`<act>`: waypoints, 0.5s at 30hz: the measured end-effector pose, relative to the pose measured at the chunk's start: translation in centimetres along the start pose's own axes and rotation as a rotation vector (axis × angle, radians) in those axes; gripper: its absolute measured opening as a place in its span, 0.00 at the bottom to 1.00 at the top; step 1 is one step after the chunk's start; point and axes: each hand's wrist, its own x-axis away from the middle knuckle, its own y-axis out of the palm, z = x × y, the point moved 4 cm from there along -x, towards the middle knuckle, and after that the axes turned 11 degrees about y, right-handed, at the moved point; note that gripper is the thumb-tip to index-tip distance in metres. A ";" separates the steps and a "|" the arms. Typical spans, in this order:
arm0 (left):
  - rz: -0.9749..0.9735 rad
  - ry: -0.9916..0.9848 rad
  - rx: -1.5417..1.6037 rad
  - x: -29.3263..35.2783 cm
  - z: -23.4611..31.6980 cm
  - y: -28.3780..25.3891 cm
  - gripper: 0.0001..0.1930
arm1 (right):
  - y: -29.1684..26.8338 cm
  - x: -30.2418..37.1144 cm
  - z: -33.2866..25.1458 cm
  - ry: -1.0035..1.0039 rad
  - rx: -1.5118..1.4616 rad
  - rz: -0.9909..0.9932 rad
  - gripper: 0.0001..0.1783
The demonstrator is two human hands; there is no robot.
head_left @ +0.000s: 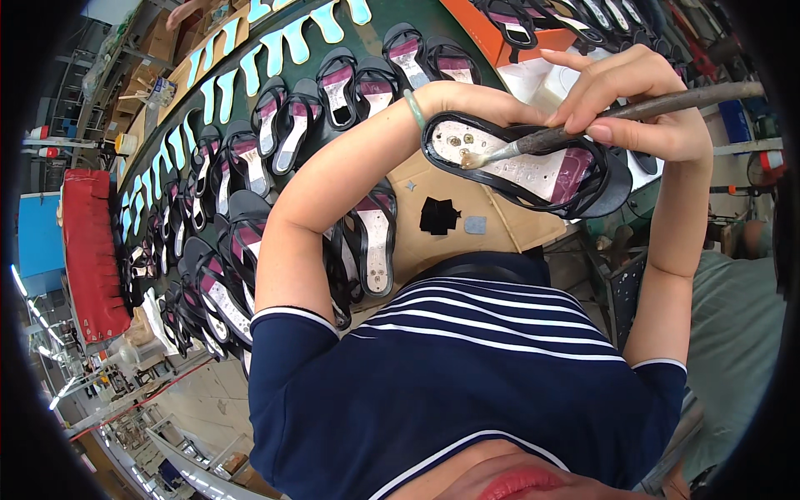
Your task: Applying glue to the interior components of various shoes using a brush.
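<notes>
My left hand (483,103), a pale green bangle at its wrist, holds a black strappy sandal (533,182) from its far side. Most of its fingers are hidden by the sandal. The whitish insole faces up, with a purple patch (570,177) near the straps and small round metal spots at the heel. In my right hand (633,92) is a brush (546,140) with a long dark handle, gripped between thumb and fingers. Its bristle tip touches the insole near the heel. Beneath the sandal lies brown cardboard (408,237) bearing black and grey patches.
Many similar sandals (337,87) stand in rows on the dark green table to the left. Pale turquoise sole-shaped pieces (221,96) line its far side. An orange box (475,29) and more sandals are at the upper right. A red cloth-like cover (93,254) is far left.
</notes>
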 end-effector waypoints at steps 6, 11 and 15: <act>-0.052 -0.056 0.300 0.4 -1.8 -0.8 0.20 | 0.4 1.4 0.2 0.081 -0.049 0.059 0.09; 0.109 -0.188 0.302 1.3 -0.7 0.0 0.23 | 0.4 2.6 0.5 0.075 -0.043 0.083 0.08; 0.113 -0.190 0.155 1.7 -1.0 -1.0 0.27 | 0.5 3.6 0.5 0.096 -0.059 0.097 0.05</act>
